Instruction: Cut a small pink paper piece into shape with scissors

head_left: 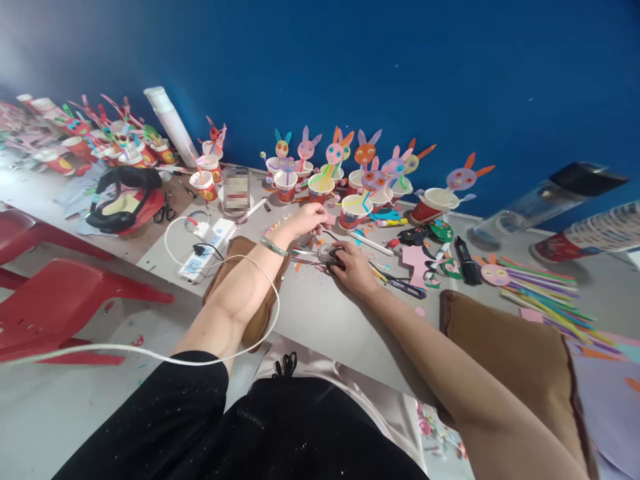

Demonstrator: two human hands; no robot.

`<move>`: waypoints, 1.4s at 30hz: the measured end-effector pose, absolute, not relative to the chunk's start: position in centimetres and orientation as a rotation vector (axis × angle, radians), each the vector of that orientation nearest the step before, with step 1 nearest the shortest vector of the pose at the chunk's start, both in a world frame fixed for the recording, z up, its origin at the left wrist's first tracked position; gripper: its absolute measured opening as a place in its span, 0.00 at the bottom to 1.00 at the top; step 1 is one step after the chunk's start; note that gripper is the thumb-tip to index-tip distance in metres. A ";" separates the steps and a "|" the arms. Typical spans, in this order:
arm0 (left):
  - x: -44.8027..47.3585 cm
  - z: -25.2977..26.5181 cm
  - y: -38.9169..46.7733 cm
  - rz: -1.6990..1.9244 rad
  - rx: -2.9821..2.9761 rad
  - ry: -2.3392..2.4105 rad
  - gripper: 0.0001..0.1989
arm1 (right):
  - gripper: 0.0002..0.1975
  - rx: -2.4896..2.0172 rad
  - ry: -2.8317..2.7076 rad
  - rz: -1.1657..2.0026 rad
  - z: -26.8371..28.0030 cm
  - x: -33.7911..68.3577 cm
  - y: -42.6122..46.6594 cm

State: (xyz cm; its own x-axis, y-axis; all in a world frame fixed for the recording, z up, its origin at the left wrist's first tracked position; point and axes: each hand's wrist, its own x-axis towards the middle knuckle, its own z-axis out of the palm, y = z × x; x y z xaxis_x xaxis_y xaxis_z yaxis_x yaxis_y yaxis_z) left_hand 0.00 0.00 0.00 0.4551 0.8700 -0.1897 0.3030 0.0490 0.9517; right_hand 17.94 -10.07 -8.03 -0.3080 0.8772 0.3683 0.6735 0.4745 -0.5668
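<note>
My left hand [309, 220], with a bangle on its wrist, is closed in a pinch on a small piece of pink paper [331, 219] in front of the paper cups. Just nearer to me, my right hand [354, 268] is closed around the dark handles of a pair of scissors [306, 254]. The blades point left and lie low over the table, below my left hand. Behind both hands stand several red-and-white paper cups [353, 215] with paper rabbit heads [335, 152]. A white pen [371, 243] lies just beyond my right hand.
Left are a power strip [207, 250] with a white cable looping over my left arm, a black headset [125, 193] and more cups. On the right are a pink paper offcut [417, 263], a black marker [467, 261], coloured strips [550, 293], a brown cushion [505, 360] and a clear bottle [530, 200].
</note>
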 end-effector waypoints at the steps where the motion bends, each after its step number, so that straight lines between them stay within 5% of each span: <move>1: 0.0 -0.1 0.1 0.605 1.509 1.079 0.04 | 0.04 -1.274 -2.084 0.408 -8.1 18.0 -9.9; 15: 0.4 -0.2 -0.3 0.499 1.563 0.991 0.03 | 0.03 -1.203 -2.216 0.357 -7.7 18.5 -12.3; 27: 0.2 0.3 -1.6 -0.144 1.524 0.899 0.05 | 0.06 -1.153 -2.280 0.396 -7.5 19.2 -12.3; 34: 0.8 1.4 -2.4 0.106 1.603 0.908 0.02 | 0.04 -1.067 -2.084 0.602 -4.8 21.0 -13.3; 42: 3.9 1.7 -6.2 0.394 1.304 0.767 0.02 | 0.09 -1.409 -1.226 0.929 -1.5 23.2 -15.1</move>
